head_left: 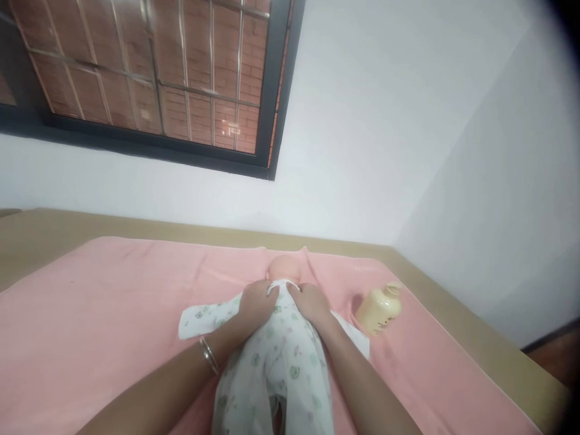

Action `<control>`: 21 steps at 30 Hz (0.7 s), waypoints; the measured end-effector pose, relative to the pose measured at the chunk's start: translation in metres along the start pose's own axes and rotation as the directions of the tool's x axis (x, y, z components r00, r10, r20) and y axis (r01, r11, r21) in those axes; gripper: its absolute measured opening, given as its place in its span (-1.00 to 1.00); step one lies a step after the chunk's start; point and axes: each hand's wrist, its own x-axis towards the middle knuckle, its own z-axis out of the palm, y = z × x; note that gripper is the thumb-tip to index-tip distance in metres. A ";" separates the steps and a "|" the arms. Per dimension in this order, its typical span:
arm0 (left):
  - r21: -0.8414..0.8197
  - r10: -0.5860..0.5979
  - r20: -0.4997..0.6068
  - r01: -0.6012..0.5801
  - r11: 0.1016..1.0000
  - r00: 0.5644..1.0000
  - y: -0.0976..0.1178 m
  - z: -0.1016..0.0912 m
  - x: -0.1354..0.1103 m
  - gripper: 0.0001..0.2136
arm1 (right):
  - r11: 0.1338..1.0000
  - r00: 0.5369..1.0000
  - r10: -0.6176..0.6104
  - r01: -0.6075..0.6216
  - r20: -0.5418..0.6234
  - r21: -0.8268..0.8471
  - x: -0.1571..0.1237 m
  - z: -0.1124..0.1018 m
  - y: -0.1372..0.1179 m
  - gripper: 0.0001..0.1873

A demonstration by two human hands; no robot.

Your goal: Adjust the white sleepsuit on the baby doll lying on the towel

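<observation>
Soft white cotton, printed with small green animals, is covering the baby doll (284, 269), which is lying on its back near the far edge of the pink towel (99, 314), its smooth bald head pointing toward the wall. I am resting my left hand (257, 303) on the doll's shoulder, fingers pressed together and curling over the neckline of the romper (276, 362). My right hand (312, 304) is lying on the other shoulder, fingers likewise held together and gripping the collar fabric. A thin metal bangle (209, 354) is circling my left wrist. The romper's empty sleeve is spreading flat to the left.

Just beyond my right hand, toward the towel's right edge, a rounded pale yellow plastic bottle (379, 308) is lying on its side, apart from the doll.

Beneath the fleecy towel a tan surface (54, 226) is running to a plain white wall (385, 133). A dark-framed window (149, 78) with metal bars is showing red brick outside.
</observation>
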 end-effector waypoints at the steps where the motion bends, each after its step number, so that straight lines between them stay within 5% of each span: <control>1: 0.001 0.010 -0.009 -0.010 1.000 1.000 0.000 0.000 0.001 -0.70 | 1.000 1.000 0.001 -0.001 -0.009 -0.003 0.001 0.001 0.001 -0.28; 16: 0.007 0.039 -0.013 -0.038 0.999 0.999 0.001 0.002 0.002 -0.66 | 1.000 1.000 0.003 -0.003 -0.024 -0.002 -0.003 -0.006 -0.001 -0.29; 21: 0.090 0.221 0.092 -0.229 0.969 0.971 0.013 -0.031 -0.008 -0.67 | 0.967 0.968 -0.231 0.218 -0.099 -0.129 -0.039 -0.032 -0.015 -0.52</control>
